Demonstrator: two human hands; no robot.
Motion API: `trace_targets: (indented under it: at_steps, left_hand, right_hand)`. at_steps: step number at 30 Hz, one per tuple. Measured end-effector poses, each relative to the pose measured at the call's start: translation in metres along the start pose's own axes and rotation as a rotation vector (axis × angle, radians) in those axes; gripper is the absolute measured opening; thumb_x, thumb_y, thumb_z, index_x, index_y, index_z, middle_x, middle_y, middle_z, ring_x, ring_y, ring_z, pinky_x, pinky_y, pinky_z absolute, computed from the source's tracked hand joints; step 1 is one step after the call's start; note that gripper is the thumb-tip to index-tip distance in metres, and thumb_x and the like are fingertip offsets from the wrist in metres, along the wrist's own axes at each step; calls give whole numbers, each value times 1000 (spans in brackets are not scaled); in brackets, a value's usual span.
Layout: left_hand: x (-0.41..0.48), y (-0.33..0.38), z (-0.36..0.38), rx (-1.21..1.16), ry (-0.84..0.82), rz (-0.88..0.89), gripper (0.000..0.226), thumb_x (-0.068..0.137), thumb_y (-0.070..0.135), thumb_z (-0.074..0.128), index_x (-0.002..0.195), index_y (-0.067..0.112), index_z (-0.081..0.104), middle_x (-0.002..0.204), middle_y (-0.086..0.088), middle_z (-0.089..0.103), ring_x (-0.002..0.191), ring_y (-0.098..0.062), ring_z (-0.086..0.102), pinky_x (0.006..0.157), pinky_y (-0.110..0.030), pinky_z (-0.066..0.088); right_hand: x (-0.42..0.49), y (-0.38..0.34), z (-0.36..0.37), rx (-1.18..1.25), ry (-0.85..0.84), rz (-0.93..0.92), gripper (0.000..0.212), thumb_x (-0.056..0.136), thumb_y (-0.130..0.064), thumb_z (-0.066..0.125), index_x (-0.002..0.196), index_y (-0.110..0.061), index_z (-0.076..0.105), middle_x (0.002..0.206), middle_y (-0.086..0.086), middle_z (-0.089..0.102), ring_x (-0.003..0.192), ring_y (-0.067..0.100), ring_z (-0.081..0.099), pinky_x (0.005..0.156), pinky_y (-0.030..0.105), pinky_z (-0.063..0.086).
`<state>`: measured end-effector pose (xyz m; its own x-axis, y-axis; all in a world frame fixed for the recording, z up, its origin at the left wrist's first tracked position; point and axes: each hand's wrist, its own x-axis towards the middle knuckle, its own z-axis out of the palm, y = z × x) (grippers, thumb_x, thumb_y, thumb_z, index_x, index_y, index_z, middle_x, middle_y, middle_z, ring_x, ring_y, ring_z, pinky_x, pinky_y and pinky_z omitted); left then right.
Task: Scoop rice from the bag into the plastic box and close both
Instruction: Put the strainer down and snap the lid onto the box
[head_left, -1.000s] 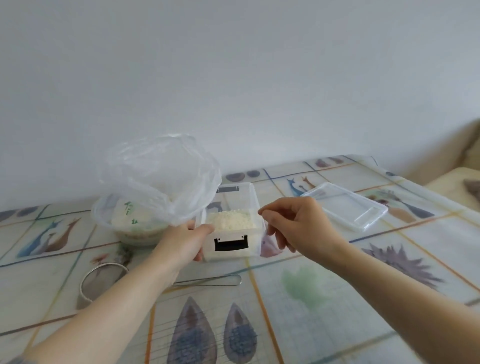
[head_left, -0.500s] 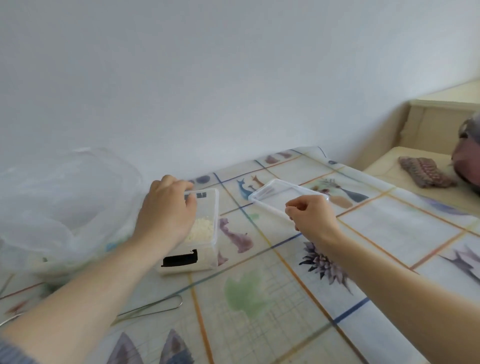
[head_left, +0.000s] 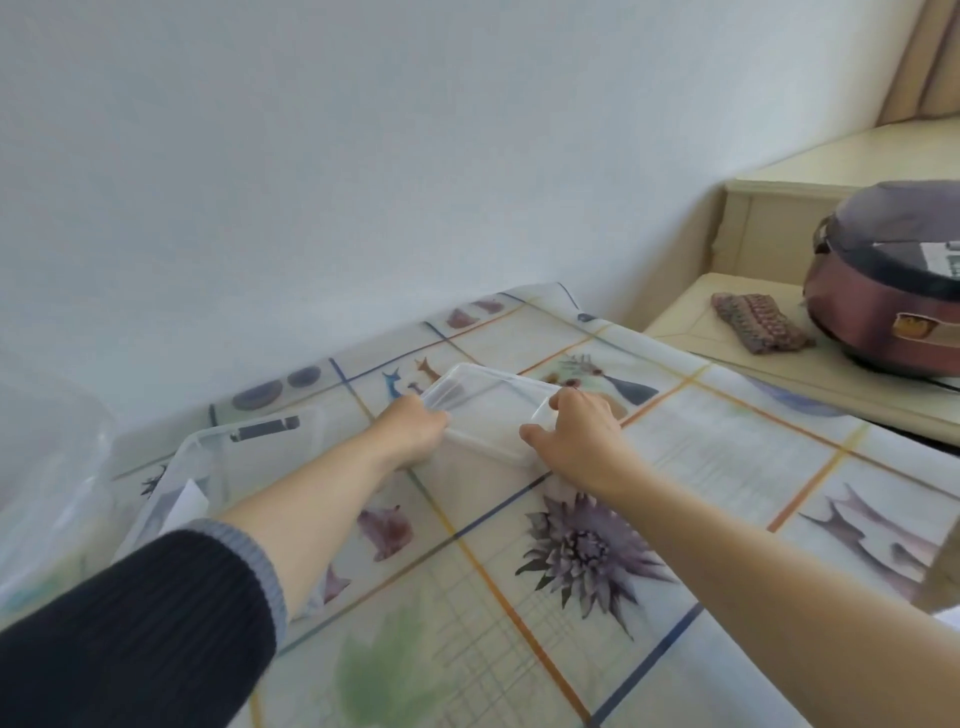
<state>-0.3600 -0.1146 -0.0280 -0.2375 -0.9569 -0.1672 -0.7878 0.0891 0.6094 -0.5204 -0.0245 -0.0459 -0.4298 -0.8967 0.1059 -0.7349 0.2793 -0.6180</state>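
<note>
Item: clear lid (head_left: 488, 415), on the patterned tablecloth (head_left: 727, 467), far edge tilted up. Left hand (head_left: 415, 434) grips its left end; right hand (head_left: 576, 436) grips its right end, thumb under the near edge. Plastic box (head_left: 218, 457): left of the lid, uncovered, mostly hidden by the left forearm; rice inside cannot be made out. Bag (head_left: 47, 467): far left, blurred, apparently unsealed. Status: filling seemingly finished; both closures outstanding.
</note>
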Motion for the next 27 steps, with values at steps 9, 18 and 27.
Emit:
trace_targets:
  at_steps: [9,18,27]
  left_hand:
    - [7,-9,-8,-357,88,-159,40,91,22,63,124,0,56,109,-17,63,94,-31,61,77,-38,52]
    - [-47,8,-49,-902,60,-95,14,85,-4,61,73,2,57,59,-7,52,36,-16,57,42,-24,56]
    - [-130,-26,-84,-1167,14,-66,13,81,-17,61,91,-9,60,95,-28,73,66,-36,74,55,-34,61]
  right_hand:
    - [0,0,13,196,25,104,57,93,-37,53,143,-13,40,142,15,44,132,32,26,102,46,33]
    - [0,-14,-20,660,139,98,49,93,-15,59,140,-18,45,141,1,49,122,20,50,103,36,41]
    - [-18,-86,-17,1244,0,203,61,88,7,61,141,-6,36,117,20,58,93,30,69,92,39,54]
